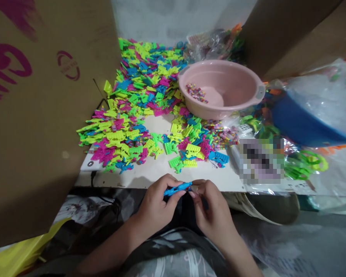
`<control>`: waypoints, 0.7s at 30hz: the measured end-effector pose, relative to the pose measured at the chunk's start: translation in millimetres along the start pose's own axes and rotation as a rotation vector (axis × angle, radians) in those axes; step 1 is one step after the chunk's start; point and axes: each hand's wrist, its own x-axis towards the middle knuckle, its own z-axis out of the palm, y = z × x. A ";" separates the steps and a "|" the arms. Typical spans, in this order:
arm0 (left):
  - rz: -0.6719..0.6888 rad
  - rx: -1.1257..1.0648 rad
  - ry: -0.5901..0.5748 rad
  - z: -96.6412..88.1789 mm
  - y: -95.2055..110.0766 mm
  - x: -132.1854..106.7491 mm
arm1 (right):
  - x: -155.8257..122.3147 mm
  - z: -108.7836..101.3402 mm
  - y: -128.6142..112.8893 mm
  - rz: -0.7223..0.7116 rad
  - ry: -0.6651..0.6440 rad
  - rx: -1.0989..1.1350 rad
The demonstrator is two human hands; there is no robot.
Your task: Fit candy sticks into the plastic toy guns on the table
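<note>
Just in front of the table's near edge, my left hand (pixel 158 200) is closed round a small blue plastic piece (pixel 177 189), thumb below and fingers above. My right hand (pixel 212 207) pinches at the piece's right end; a tiny part between those fingertips is mostly hidden, so I cannot make it out. Beyond the hands, loose plastic pieces in yellow, green, pink and blue (pixel 127 140) cover much of the white table (pixel 158 124). Some have ridged rectangular bodies. Small multicoloured bits (pixel 223 134) lie among them on the right.
A pink basin (pixel 219 109) with small colourful bits inside stands on the table. Cardboard (pixel 52 96) walls the left side. At right are a blue basin (pixel 308 125), clear plastic bags (pixel 328 92) and green rings (pixel 302 165). A bucket (pixel 272 209) stands below the table edge.
</note>
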 end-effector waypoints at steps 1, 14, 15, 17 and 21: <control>-0.010 -0.016 -0.020 -1.3 -0.3 -0.2 | 0.5 -2.4 0.0 -0.009 -0.035 0.017; -0.417 -0.457 -0.130 -4.8 -2.2 4.0 | 1.7 -7.6 13.1 0.096 -0.248 0.308; -0.433 -0.451 -0.120 -5.7 -0.6 4.8 | 2.1 -6.8 14.2 0.106 -0.250 0.331; -0.481 -0.497 -0.174 -9.1 2.0 8.1 | 3.6 -5.6 16.1 0.124 -0.260 0.443; -0.506 -0.482 -0.185 -14.5 3.3 12.0 | 4.7 -1.5 17.0 0.174 -0.236 0.530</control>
